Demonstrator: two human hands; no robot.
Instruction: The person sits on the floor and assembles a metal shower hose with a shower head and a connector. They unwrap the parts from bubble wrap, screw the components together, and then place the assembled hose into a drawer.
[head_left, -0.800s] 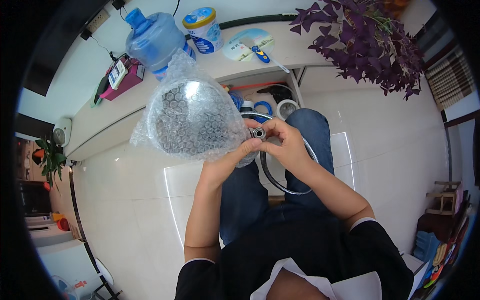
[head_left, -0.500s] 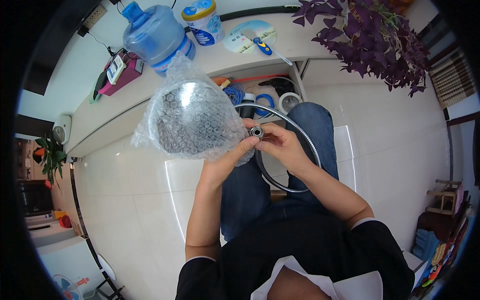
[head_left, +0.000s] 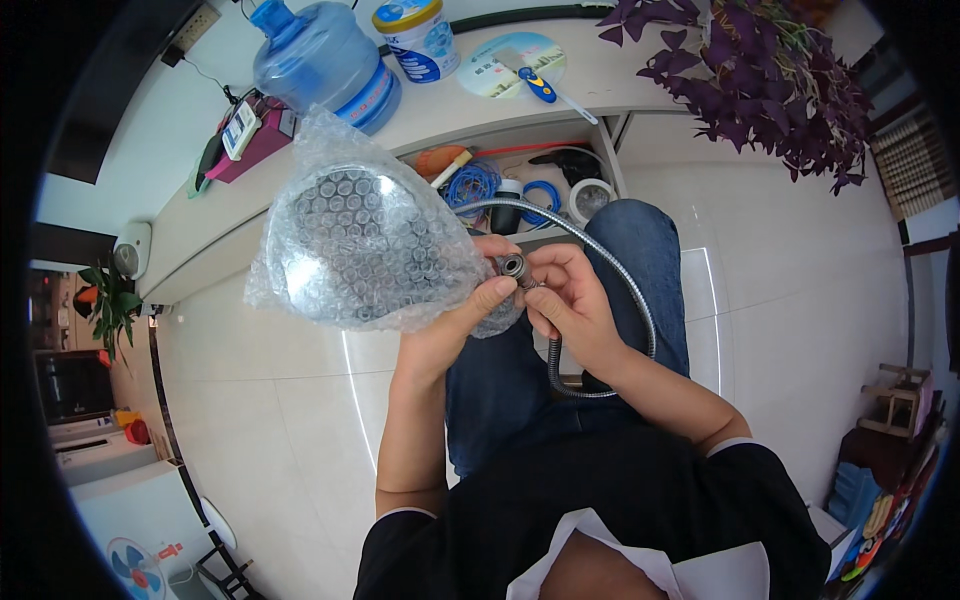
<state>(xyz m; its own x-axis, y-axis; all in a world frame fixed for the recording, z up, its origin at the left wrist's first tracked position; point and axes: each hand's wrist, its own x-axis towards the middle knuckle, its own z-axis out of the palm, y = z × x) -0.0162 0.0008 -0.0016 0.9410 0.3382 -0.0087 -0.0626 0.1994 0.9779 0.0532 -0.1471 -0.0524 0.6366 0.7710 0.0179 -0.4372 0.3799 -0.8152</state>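
Wrapped in clear bubble wrap, a large round silvery thing [head_left: 360,240] hangs over my left side; the wrap blurs what it is. My left hand [head_left: 455,315] grips its narrow wrapped end, thumb against a short metal fitting [head_left: 515,266] whose round open end faces up. Close against the fitting's other side, my right hand [head_left: 575,300] is closed with thumb and fingers pinched on it. A flexible metal hose [head_left: 632,275] loops round my right hand above my knees. One stretch of it passes behind the bubble wrap, and its lower end runs up under my right hand.
Ahead, an open drawer [head_left: 607,165] holds blue cable coils [head_left: 470,185], a tape roll [head_left: 590,198] and a black bottle [head_left: 507,210]. On the counter stand a water jug [head_left: 325,65], a tin [head_left: 418,45] and a scraper [head_left: 538,85]. A purple-leaved plant [head_left: 750,80] overhangs at right.
My right hand has shifted slightly down and right, its fingers spreading a little from the fitting. The fitting has tilted, and the bubble-wrapped thing has turned slightly left. The hose loop has moved right.
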